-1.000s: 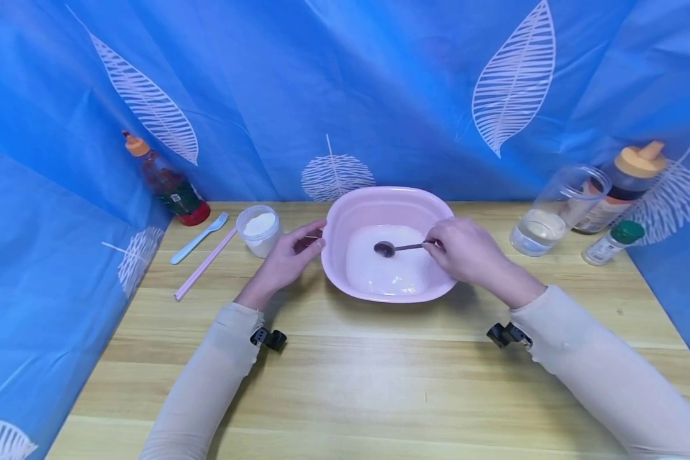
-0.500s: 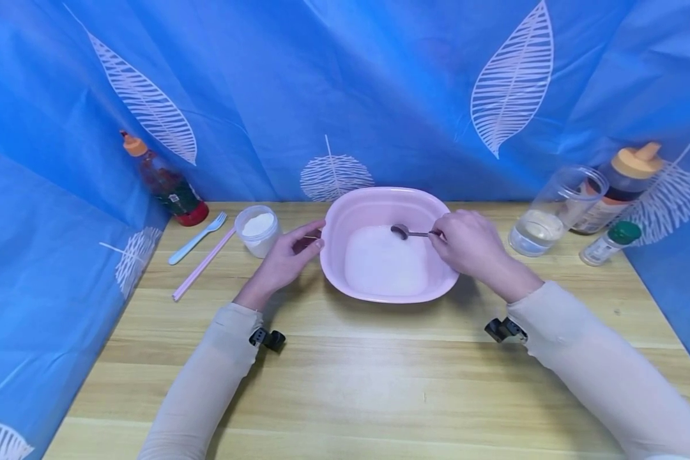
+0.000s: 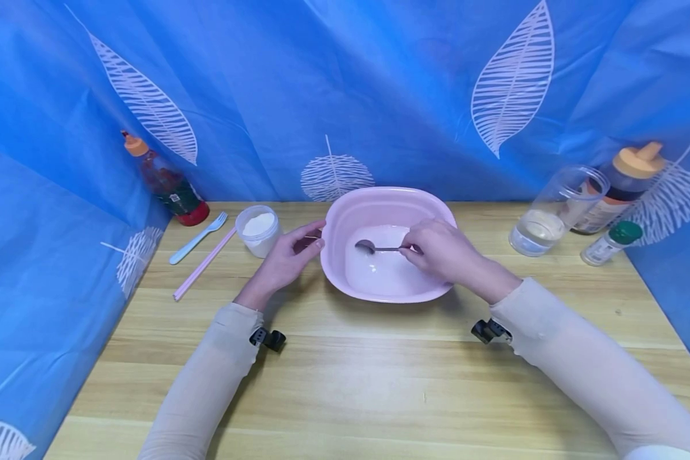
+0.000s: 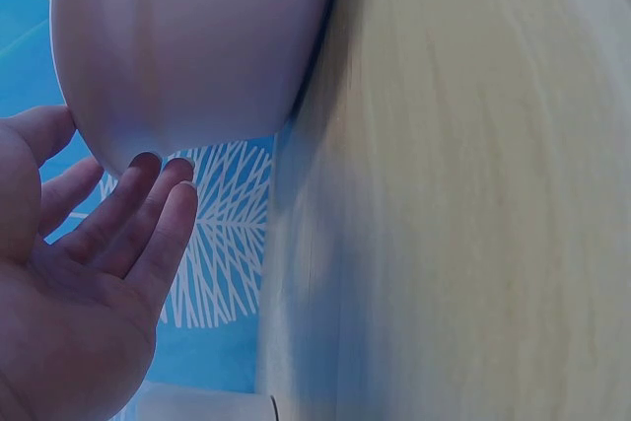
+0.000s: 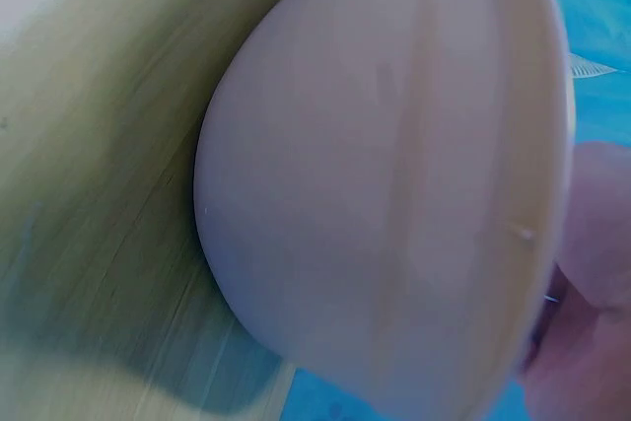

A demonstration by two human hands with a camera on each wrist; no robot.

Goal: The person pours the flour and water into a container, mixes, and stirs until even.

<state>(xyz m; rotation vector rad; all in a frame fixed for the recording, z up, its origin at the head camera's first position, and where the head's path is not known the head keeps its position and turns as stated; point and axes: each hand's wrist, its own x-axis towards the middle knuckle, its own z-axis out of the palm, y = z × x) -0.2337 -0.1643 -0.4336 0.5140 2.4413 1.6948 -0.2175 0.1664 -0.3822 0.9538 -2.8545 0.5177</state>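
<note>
A pink plastic basin [image 3: 391, 298] stands on the wooden table with whitish, shiny liquid [image 3: 379, 271] in its bottom. Over the basin my right hand [image 3: 439, 249] pinches the handle of a dark metal spoon [image 3: 365, 246], whose bowl points left, low in the basin. Whether the bowl is dipped in the liquid I cannot tell. My left hand [image 3: 287, 255] rests its fingertips against the basin's left rim, fingers extended and loosely spread. In the left wrist view, the thumb and fingers [image 4: 163, 234] touch the basin's outer wall. The right wrist view shows mostly the basin's outside [image 5: 345, 175].
Beside my left hand stands a tub of white powder [image 3: 260, 227]. Further left lie a pink straw-like stick [image 3: 204, 265] and a light-blue fork [image 3: 198, 237], near a red sauce bottle [image 3: 172, 185]. Rightward are a clear cup of liquid [image 3: 543, 223], a dark sauce bottle [image 3: 621, 185] and a green-capped shaker [image 3: 612, 243].
My right hand has swept the spoon first right and back, then left and nearer across the basin. My left hand has stayed at the rim.
</note>
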